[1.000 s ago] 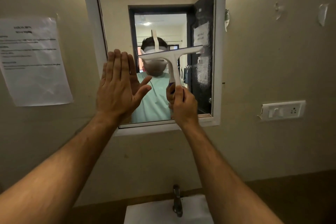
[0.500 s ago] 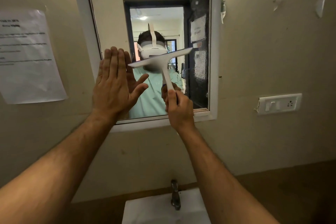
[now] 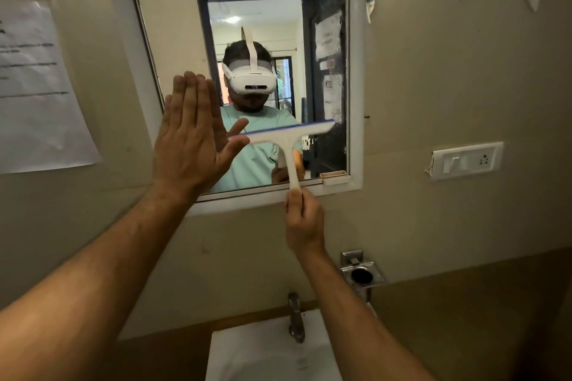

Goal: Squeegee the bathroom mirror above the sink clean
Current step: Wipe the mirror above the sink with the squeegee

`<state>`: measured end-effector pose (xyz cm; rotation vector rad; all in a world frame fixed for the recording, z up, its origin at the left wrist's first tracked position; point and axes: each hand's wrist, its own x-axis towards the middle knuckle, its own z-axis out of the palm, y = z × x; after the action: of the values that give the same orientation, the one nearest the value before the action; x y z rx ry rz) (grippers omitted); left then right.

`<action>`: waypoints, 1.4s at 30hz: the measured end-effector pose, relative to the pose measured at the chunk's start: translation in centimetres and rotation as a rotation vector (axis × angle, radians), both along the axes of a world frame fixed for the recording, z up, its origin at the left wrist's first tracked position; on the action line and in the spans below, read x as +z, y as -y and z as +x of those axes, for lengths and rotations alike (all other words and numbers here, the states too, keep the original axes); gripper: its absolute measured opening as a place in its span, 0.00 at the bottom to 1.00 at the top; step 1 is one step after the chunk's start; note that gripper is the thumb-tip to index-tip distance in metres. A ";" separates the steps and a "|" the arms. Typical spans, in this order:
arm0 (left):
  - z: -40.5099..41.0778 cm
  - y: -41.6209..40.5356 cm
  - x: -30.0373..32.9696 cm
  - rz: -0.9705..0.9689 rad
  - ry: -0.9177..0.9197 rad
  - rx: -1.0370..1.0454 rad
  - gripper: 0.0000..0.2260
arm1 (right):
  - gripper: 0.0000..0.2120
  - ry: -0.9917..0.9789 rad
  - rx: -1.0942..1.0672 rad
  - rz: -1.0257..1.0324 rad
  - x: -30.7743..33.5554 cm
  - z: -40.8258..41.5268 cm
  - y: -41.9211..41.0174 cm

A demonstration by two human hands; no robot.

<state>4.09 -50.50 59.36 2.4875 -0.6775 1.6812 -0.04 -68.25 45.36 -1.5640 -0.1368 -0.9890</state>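
Head view: forward and down, facing a wall-mounted mirror above a sink.
Left hand: fingers straight and pressed together, thumb spread, palm flat against the lower left glass.
Right hand: fingers curled round the squeegee handle, just below the mirror frame.
Squeegee: white, T-shaped, blade near-horizontal with right end slightly higher, lying across the lower glass; left blade end beside the left thumb.
Tap: metal, upright at the sink's rear edge.
Wall, left: paper notice.
Wall, right: switch plate; metal holder below it.
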 end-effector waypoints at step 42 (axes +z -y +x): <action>-2.2 1.4 -1.3 -0.033 -0.085 -0.030 0.46 | 0.18 -0.058 -0.057 -0.032 1.7 -0.5 1.6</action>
<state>1.87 -51.92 58.10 2.4968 -0.6696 1.5539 -0.58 -69.83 47.08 -1.6317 -0.0683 -0.9890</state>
